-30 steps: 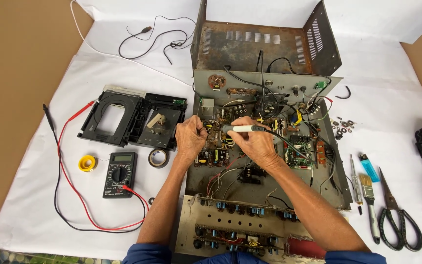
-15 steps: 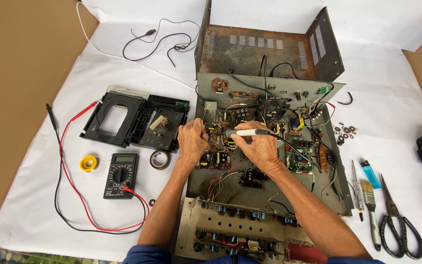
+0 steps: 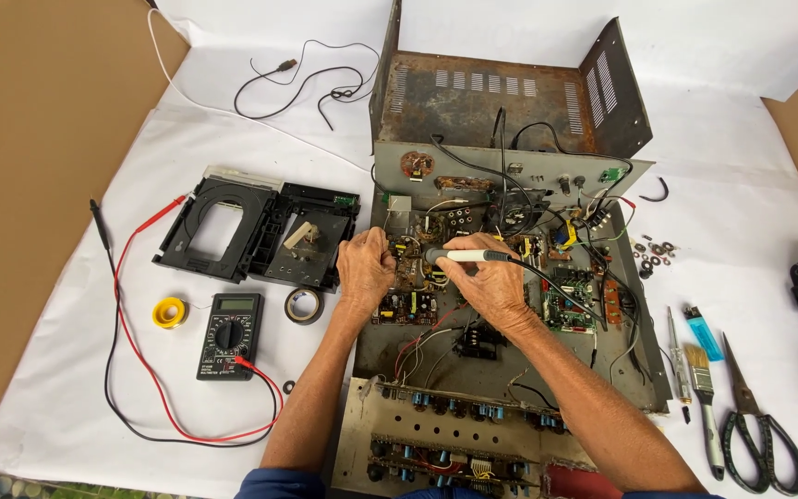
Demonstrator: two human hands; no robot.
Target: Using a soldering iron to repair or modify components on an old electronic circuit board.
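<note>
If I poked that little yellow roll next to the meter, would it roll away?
Probably not at first: the yellow roll lies flat on its side on the white sheet, so a poke would likely just slide it. It looks small and hollow in the middle, so it is probably light. Stood on its edge, its round shape would likely let it roll.

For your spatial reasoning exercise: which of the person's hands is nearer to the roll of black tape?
Left. The left hand is just up and right of the black tape roll; the right hand lies farther right, holding a soldering iron.
</note>
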